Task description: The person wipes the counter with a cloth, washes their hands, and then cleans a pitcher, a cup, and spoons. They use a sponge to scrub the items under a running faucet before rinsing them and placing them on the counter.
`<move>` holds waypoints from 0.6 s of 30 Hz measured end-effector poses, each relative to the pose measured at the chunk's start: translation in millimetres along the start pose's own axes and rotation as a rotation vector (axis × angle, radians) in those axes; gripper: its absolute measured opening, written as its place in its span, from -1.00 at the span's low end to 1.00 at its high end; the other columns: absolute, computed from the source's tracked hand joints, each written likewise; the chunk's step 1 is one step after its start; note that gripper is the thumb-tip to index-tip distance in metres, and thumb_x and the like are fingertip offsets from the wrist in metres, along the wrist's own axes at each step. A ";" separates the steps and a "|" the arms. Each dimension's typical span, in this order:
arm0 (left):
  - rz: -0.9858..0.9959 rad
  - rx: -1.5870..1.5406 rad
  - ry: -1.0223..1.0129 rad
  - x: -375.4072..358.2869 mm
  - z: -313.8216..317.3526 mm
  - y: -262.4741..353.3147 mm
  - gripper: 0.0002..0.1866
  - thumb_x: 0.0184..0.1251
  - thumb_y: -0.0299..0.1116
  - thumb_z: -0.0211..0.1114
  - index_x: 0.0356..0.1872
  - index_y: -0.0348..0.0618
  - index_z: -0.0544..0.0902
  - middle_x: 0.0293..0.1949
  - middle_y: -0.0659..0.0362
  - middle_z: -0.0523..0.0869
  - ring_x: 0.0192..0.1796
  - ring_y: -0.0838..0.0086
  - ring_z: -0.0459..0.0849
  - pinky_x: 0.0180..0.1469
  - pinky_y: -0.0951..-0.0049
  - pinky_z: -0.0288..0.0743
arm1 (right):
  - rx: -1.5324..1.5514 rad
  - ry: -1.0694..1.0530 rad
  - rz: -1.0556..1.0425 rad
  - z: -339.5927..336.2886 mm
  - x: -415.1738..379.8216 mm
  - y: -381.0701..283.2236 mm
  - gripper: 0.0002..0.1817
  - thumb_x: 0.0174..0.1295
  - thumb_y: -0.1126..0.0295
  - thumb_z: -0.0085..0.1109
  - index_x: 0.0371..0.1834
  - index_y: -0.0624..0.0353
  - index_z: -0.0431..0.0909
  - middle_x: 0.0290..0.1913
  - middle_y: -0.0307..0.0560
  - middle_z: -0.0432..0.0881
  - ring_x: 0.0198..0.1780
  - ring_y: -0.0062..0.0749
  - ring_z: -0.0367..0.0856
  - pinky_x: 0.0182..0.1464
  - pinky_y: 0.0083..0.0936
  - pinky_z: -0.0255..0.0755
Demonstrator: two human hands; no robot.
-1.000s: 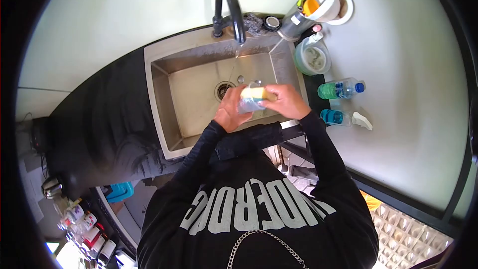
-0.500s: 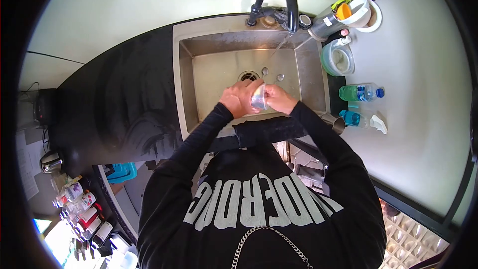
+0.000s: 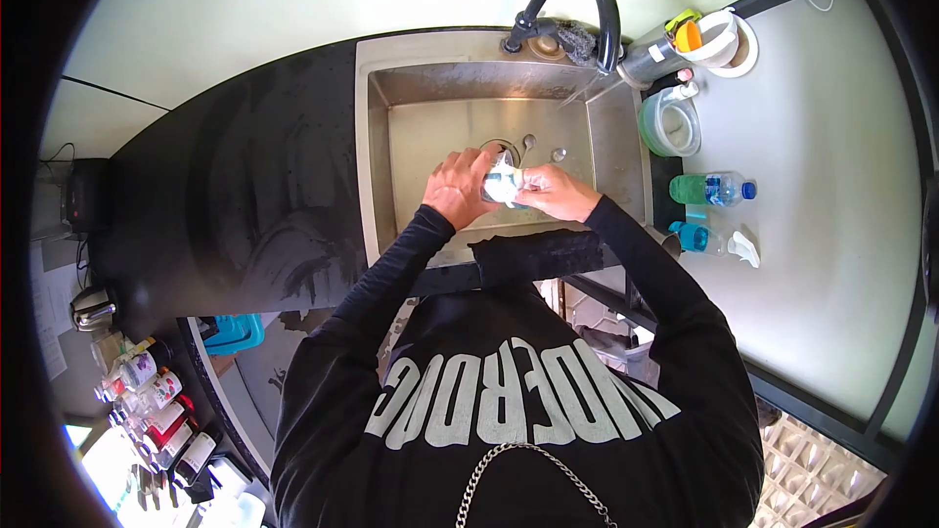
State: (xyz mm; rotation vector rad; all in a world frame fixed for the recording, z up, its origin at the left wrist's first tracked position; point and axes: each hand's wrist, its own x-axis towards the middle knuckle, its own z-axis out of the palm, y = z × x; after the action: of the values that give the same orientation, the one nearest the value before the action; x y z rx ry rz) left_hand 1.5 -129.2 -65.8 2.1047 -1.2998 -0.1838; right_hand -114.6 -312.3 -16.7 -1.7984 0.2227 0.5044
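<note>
Over the near part of the steel sink, my left hand is wrapped round the left side of a small clear cup, which shines brightly. My right hand pinches the cup's right side with its fingertips. Behind the cup, the drain is partly hidden by my left fingers. Two small spoons lie on the sink floor, one beside the drain and the other to its right. A thin stream of water falls from the black faucet.
Right of the sink stand a clear container, a green bottle, a blue spray bottle and a metal cylinder. A dark cloth hangs over the front edge. Several bottles stand at the lower left.
The cup has turned in my hands and now reflects brightly. My left hand's fingers have shifted round it. The whole view has moved slightly, with the sink appearing farther right.
</note>
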 end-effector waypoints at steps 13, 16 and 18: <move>-0.036 -0.116 -0.194 12.6 -21.7 -6.7 -0.12 -0.19 -0.13 0.61 0.28 0.00 0.42 0.02 0.06 0.62 0.09 0.09 0.62 0.09 0.09 0.53 | 0.012 0.023 -0.106 -3.4 13.2 8.3 -0.89 0.37 0.45 0.12 -0.22 0.27 0.58 -0.29 -0.28 0.62 -0.27 -0.69 0.50 -0.24 -0.64 0.41; -0.062 -0.116 -0.127 5.8 -8.8 -9.9 -0.18 -0.14 -0.17 0.57 0.26 0.03 0.43 -0.06 0.04 0.65 -0.02 0.09 0.67 0.06 0.13 0.58 | 0.354 0.156 0.167 -0.3 10.4 -0.4 -0.90 0.37 0.44 0.14 -0.18 0.23 0.61 -0.31 -0.26 0.62 -0.25 -0.60 0.56 -0.24 -0.55 0.48; -0.064 -0.115 -0.079 1.5 -2.4 0.0 -0.15 -0.15 -0.15 0.58 0.28 0.03 0.41 -0.04 0.03 0.66 0.03 0.09 0.67 0.10 0.15 0.57 | 0.605 0.209 0.215 10.1 8.5 -20.4 -0.89 0.38 0.44 0.13 -0.18 0.22 0.61 -0.26 -0.20 0.64 -0.16 -0.56 0.60 -0.17 -0.51 0.53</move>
State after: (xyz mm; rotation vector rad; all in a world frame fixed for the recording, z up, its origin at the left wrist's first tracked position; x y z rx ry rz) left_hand 3.3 -129.3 -63.6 2.0604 -1.2375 -0.3635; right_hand -101.0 -295.9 -4.9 -1.2361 0.6477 0.3469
